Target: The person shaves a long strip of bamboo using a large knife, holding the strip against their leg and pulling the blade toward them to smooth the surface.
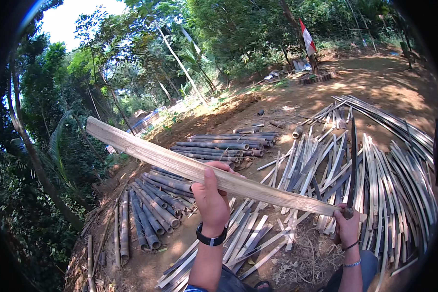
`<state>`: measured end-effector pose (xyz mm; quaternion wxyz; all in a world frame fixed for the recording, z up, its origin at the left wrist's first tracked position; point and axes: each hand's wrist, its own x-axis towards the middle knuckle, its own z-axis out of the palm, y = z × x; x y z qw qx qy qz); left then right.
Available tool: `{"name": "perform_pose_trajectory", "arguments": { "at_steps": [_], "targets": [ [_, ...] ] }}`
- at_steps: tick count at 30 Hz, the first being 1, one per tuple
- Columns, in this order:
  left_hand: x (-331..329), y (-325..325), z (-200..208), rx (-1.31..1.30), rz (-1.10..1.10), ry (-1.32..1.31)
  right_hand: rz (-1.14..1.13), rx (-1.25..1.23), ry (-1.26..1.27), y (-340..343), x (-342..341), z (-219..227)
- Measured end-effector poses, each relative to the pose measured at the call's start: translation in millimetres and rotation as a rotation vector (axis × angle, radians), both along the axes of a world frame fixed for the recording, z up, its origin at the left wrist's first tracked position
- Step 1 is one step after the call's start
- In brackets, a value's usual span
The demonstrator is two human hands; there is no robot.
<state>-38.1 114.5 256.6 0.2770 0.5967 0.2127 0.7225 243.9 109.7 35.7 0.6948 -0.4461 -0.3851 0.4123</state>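
The work in hand looks like splitting or trimming bamboo, probably at a pause for checking or lining up a piece. The pale bamboo strip [160,158] runs slantwise across the middle of the frame, its broad end at upper left and its narrow end at centre right. The left hand [213,202] is closed around its middle, thumb on the near face and fingertips over the top edge. The right hand [348,229] grips a long knife [353,160], dark blade upright, beside the strip's narrow end; whether it also pinches that end I cannot tell. A next cut would call for a steady left grip, and the blade's edge turned onto the strip and away from the left fingers. The broad end points out over the pole stack [153,209] and toward the trees, with nothing held against it. Split strips [374,194] crowd the ground behind the blade, and the knee [369,265] at lower right leaves less room for a downward swing.
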Motion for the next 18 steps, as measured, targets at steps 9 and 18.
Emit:
{"name": "perform_pose_trajectory", "arguments": {
  "at_steps": [9,18],
  "targets": [
    [-33.6,-17.3,5.9,0.033,0.118,0.086,-0.057,0.015,-0.089,1.1,10.5,-9.0],
    [-12.2,-36.8,6.6,-0.082,-0.221,-0.294,-0.088,0.07,-0.095,0.3,8.5,-5.8]
  ]
}}
